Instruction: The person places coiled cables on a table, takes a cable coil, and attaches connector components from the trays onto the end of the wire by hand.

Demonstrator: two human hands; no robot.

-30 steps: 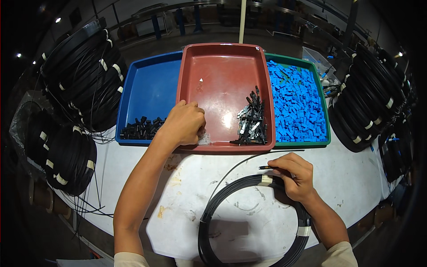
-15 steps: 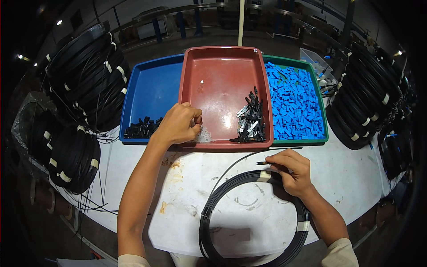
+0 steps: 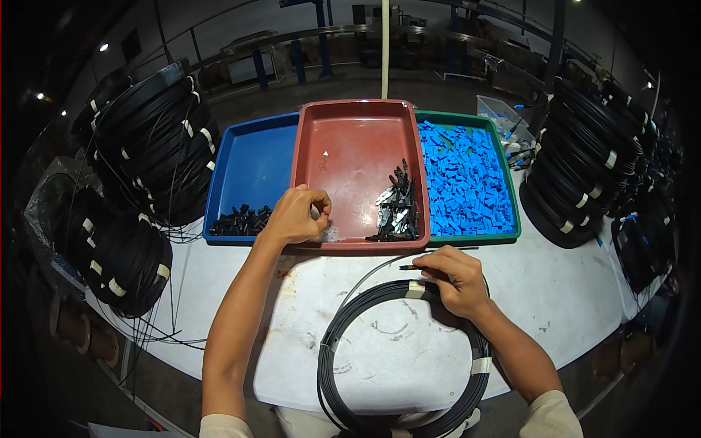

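Observation:
My left hand [image 3: 298, 214] rests at the near left corner of the red tray [image 3: 350, 139], its fingers pinched on a small clear piece [image 3: 328, 232]. My right hand [image 3: 453, 279] lies on the white table [image 3: 584, 292] and pinches the thin black end of a cable [image 3: 409, 268]. That cable belongs to a black coil [image 3: 401, 358] taped with white bands, lying flat in front of me. A heap of small black and silver parts [image 3: 398, 212] sits in the red tray's near right corner.
A blue tray [image 3: 252, 164] with several small black parts [image 3: 239, 220] is left of the red one. A green tray [image 3: 511, 235] full of blue pieces [image 3: 464, 179] is on the right. Stacks of black cable coils stand at the left [image 3: 150, 146] and the right [image 3: 588, 168].
My left hand has drawn slightly toward the tray's near left corner. My right hand keeps its hold on the cable end.

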